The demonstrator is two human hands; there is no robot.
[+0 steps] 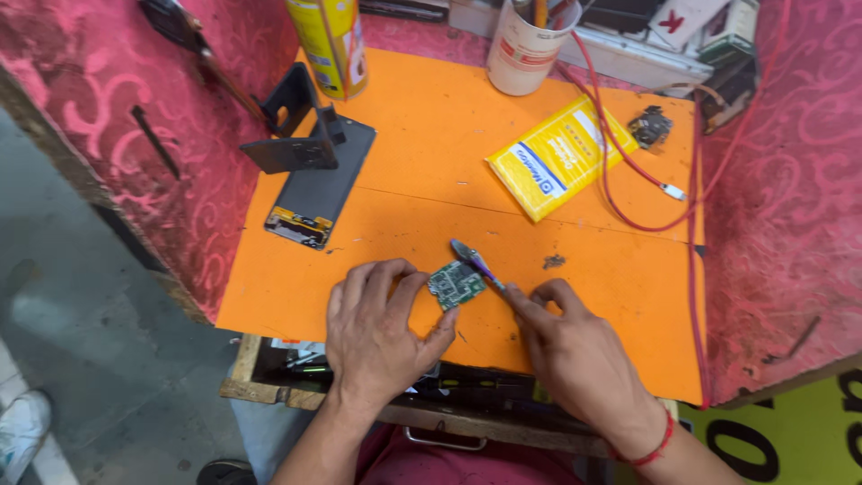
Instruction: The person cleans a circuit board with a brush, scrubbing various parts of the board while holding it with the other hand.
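Observation:
My left hand (377, 328) pinches a small green circuit board (456, 285) between thumb and fingers, holding it against the orange work mat (431, 162). In my right hand (575, 346) is a thin tool with a purple handle (476, 260); its flat tip points up and left, just above the board. A red thread band sits on my right wrist. Both hands rest near the mat's front edge.
A dark phone screen panel (319, 193) and a black stand (296, 144) lie at the mat's left. A yellow packet (557, 162), red cable (628, 162), white cup (525, 49), yellow spray can (332, 45) and small dark part (650, 127) sit behind. An open drawer (467, 395) is below.

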